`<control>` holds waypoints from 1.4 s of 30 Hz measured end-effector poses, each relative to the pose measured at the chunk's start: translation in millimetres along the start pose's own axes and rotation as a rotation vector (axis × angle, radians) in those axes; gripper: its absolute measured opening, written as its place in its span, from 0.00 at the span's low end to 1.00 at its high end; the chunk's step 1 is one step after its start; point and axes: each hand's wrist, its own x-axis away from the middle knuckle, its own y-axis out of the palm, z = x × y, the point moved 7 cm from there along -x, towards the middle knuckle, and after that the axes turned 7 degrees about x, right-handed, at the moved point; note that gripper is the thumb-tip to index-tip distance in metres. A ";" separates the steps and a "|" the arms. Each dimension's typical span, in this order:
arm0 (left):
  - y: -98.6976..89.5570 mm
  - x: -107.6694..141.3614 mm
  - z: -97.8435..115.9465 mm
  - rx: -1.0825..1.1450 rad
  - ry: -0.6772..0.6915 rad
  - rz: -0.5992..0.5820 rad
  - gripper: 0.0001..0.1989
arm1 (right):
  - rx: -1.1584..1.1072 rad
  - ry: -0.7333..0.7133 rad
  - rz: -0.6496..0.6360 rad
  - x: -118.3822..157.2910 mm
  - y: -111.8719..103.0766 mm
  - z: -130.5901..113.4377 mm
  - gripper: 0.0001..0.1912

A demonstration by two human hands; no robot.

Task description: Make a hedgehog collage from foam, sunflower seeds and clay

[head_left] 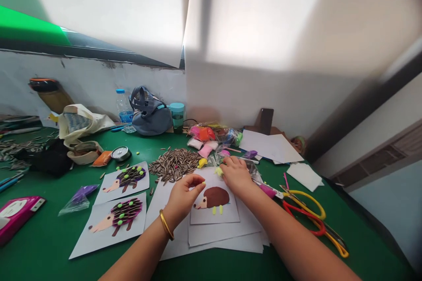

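A white card lies in front of me with a brown clay hedgehog on it, its two short legs yellow-green. Over the card's left edge, my left hand pinches a small bit of yellow-green clay between thumb and index finger. My right hand is bent down beyond the card's top edge, its fingertips closed at a lump of yellow-green clay. Under the card are several larger white sheets. To the left, two hedgehog cards carry seed spines and green dots.
Sunflower seeds are heaped behind my left hand. Bags of coloured clay lie farther back. Scissors with yellow and red handles rest at right. A blue bag, a teal cup and a phone stand along the wall.
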 end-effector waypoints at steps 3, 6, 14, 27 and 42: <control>-0.9 2.9 -5.7 0.049 -0.008 0.027 0.10 | -0.046 0.032 0.038 7.4 -6.3 2.3 0.11; 0.6 5.3 -7.3 0.120 -0.004 0.063 0.11 | -0.315 0.043 0.116 26.5 -18.2 0.9 0.16; 13.5 17.1 6.9 0.103 0.138 0.010 0.06 | -0.748 0.023 0.101 65.3 -18.5 -27.9 0.16; 20.9 21.9 5.0 -0.016 0.108 -0.065 0.05 | -0.812 -0.070 0.161 70.4 -21.6 -37.3 0.14; 20.0 32.8 6.0 0.264 0.031 0.012 0.18 | -0.880 -0.117 0.264 76.3 -36.6 -53.6 0.24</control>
